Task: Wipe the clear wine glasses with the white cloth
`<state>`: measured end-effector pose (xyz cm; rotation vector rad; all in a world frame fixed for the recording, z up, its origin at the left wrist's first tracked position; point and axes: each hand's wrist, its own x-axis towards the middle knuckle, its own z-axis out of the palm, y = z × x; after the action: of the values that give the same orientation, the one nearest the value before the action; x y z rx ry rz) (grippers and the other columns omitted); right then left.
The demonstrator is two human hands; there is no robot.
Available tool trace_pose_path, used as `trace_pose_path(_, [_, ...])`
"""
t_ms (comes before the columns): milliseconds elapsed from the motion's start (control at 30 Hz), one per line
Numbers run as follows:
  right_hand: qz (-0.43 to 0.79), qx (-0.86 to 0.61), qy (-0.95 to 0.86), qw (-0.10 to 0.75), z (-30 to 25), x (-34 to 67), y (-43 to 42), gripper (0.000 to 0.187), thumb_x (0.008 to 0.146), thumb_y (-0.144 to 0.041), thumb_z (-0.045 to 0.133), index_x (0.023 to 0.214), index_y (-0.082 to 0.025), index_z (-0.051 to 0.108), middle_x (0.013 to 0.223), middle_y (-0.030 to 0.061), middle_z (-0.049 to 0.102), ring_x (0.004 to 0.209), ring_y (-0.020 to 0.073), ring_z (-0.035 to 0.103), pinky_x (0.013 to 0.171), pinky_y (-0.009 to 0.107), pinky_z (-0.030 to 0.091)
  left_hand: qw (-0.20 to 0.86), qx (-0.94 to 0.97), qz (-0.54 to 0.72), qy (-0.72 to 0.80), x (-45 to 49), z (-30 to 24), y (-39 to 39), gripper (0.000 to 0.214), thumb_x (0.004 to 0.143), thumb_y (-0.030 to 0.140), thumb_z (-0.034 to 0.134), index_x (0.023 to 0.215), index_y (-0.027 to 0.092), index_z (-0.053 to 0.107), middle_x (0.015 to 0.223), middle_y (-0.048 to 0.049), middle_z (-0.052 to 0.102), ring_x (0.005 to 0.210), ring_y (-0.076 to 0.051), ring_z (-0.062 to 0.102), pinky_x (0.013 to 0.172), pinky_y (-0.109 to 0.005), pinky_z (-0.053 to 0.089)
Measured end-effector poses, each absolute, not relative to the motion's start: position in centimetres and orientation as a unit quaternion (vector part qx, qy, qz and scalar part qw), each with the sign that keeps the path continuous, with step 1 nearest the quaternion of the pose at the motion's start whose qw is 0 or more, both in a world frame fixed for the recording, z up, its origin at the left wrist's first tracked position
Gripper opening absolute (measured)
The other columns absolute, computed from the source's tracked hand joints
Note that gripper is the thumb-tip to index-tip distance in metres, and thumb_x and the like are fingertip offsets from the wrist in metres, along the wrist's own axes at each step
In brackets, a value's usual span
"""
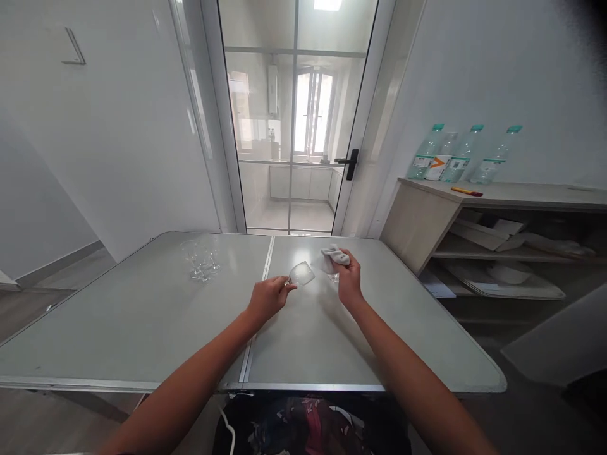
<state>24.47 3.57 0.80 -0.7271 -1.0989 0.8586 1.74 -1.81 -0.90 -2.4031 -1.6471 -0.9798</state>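
My left hand [271,296] pinches the stem end of a small clear stemmed glass [302,273], which is tipped on its side with the bowl pointing right. To the right, my right hand [349,278] grips a crumpled white cloth [334,255], held apart from the glass. Part of another clear glass [333,277] shows beside my right hand; its shape is mostly hidden. On the left half of the table stands a cluster of several clear stemmed glasses [203,262], hard to tell one from another.
The pale folding table [142,328] has a metal seam down its middle. Behind it is a glazed door [291,139]. At right, a wooden shelf unit [427,221] bears several plastic bottles [496,158] and a yellow-red pen-like object [466,191].
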Motion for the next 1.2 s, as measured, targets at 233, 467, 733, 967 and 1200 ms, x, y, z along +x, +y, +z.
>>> trace_pose_path(233, [0.179, -0.204, -0.861, 0.43, 1.1, 23.7, 1.4, 0.034, 0.086, -0.028, 0.064, 0.12, -0.024, 0.068, 0.13, 0.0101, 0.066, 0.124, 0.0297, 0.056, 0.114, 0.051, 0.034, 0.064, -0.793, -0.261, -0.547, 1.6, -1.1, -1.5, 0.02, 0.092, 0.028, 0.058, 0.084, 0.019, 0.073, 0.076, -0.0084, 0.073, 0.064, -0.021, 0.065, 0.055, -0.028, 0.027])
trace_pose_path(467, [0.278, -0.312, -0.83, 0.37, 1.7, 22.5, 1.2, 0.021, 0.091, -0.035, 0.057, 0.087, -0.019, 0.071, 0.087, 0.0061, 0.07, 0.083, 0.0226, 0.061, 0.08, 0.037, 0.046, 0.082, -0.85, -0.271, -0.445, 1.6, -1.2, -2.2, 0.024, 0.093, 0.034, 0.058, 0.079, 0.018, 0.07, 0.071, -0.0087, 0.069, 0.065, -0.019, 0.063, 0.06, -0.028, 0.033])
trace_pose_path(733, [0.67, -0.302, -0.502, 0.455, -0.2, 23.5, 3.3, 0.035, 0.084, -0.051, 0.062, 0.089, -0.017, 0.07, 0.083, 0.0046, 0.069, 0.074, 0.0196, 0.061, 0.067, 0.031, 0.049, -0.11, -0.766, -0.409, -0.484, 3.6, -0.7, -2.9, 0.038, 0.092, 0.043, 0.058, 0.064, 0.017, 0.062, 0.055, 0.0019, 0.053, 0.052, -0.01, 0.043, 0.056, -0.025, 0.029])
trace_pose_path(967, [0.302, -0.269, -0.778, 0.481, -0.2, 22.7, 1.8, 0.045, 0.095, -0.039, 0.055, 0.137, -0.024, 0.06, 0.139, 0.0108, 0.06, 0.127, 0.0284, 0.053, 0.109, 0.046, 0.041, -0.335, -0.63, -0.453, -0.534, 3.3, -1.1, -1.5, 0.047, 0.089, 0.055, 0.051, 0.066, 0.016, 0.061, 0.047, 0.004, 0.047, 0.042, -0.011, 0.044, 0.049, -0.023, 0.031])
trace_pose_path(1200, [0.183, -0.305, -0.846, 0.397, 0.3, 23.1, 1.5, 0.022, 0.088, -0.032, 0.061, 0.104, -0.021, 0.073, 0.1, 0.0101, 0.068, 0.093, 0.0257, 0.06, 0.086, 0.041, 0.05, -0.221, -0.751, -0.38, -0.494, 3.9, -1.3, -2.6, 0.039, 0.084, 0.039, 0.061, 0.054, 0.015, 0.056, 0.049, 0.0036, 0.043, 0.051, -0.009, 0.033, 0.054, -0.025, 0.023])
